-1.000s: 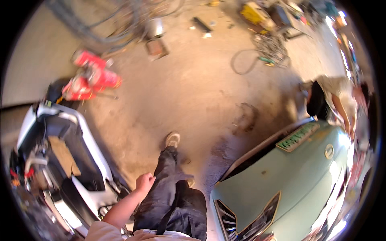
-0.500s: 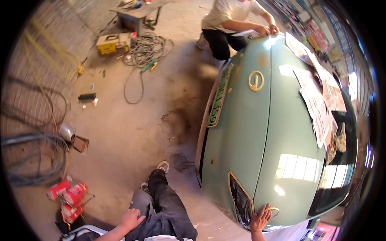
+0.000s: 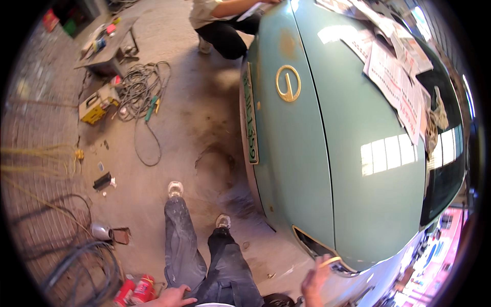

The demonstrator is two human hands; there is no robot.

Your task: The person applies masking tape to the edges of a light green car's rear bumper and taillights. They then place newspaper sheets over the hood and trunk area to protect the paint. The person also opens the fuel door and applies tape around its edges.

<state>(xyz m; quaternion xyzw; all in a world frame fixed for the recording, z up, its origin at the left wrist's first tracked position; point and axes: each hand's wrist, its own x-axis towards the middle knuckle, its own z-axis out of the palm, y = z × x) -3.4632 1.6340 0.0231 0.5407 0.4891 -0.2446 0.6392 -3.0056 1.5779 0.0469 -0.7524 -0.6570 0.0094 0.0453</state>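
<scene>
In my right hand (image 3: 313,280) is a thin roll of yellowish masking tape (image 3: 330,261), raised beside the corner of a pale green car (image 3: 368,204). Just past the hand lies a dark lamp (image 3: 313,244), its edge lined with yellowish tape. My left hand (image 3: 175,297) rests on my thigh with its fingers laid out and nothing held. Tape also rims the round emblem (image 3: 288,83) and the number plate (image 3: 251,123). Sheets of newspaper (image 3: 388,77) cover part of the car near the dark glass (image 3: 445,189).
A person (image 3: 225,30) crouches at the car's far corner. Coiled cable (image 3: 138,92), a yellow machine (image 3: 98,105) and a low table (image 3: 110,53) stand at the far left. Red canisters (image 3: 143,289) and dark hoses (image 3: 76,266) lie at the near left.
My right hand has lifted off the car's corner with the tape roll. My view has turned, and my feet have moved apart. The left hand stays on my thigh.
</scene>
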